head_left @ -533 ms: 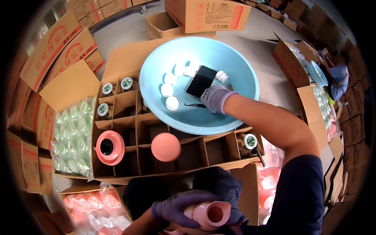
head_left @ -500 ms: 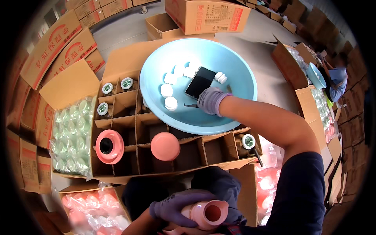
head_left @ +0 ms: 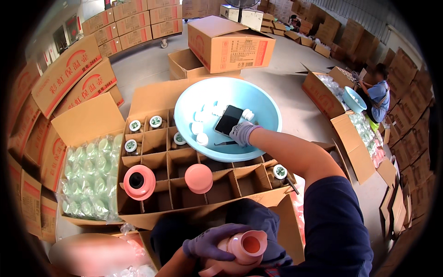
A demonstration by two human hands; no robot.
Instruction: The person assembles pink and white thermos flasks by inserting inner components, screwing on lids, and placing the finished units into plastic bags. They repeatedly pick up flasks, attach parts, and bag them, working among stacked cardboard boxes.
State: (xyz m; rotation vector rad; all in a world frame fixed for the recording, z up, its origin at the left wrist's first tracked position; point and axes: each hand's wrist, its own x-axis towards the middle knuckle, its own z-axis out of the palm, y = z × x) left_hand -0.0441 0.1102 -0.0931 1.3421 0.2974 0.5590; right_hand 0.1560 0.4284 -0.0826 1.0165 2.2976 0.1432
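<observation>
My left hand point(head_left: 208, 243), in a grey-purple glove, is wrapped round a pink jug point(head_left: 241, 261) with a spout and handle, tilted near my lap. The jug's open mouth shows an orange-red inside. My gloved right hand point(head_left: 243, 134) reaches into a light blue basin point(head_left: 270, 134), its fingers curled at the lower edge of a black phone point(head_left: 229, 119). A thin dark hooked tool point(head_left: 225, 143) sticks out beside those fingers; whether they grip it is hidden. Several white stoppers point(head_left: 201, 139) lie around the phone.
Beneath the basin, a divided carton point(head_left: 184, 211) holds bottles with white-and-green tops point(head_left: 135, 125) and two pink parts point(head_left: 199, 178). Bagged green parts point(head_left: 94, 177) fill a box at left. Stacked cartons point(head_left: 67, 69) stand behind it. A person point(head_left: 379, 94) works far right.
The view has tilted upward, showing more of the room behind. My right hand remains by the phone in the basin, and my left hand still holds the jug, now with its handle showing.
</observation>
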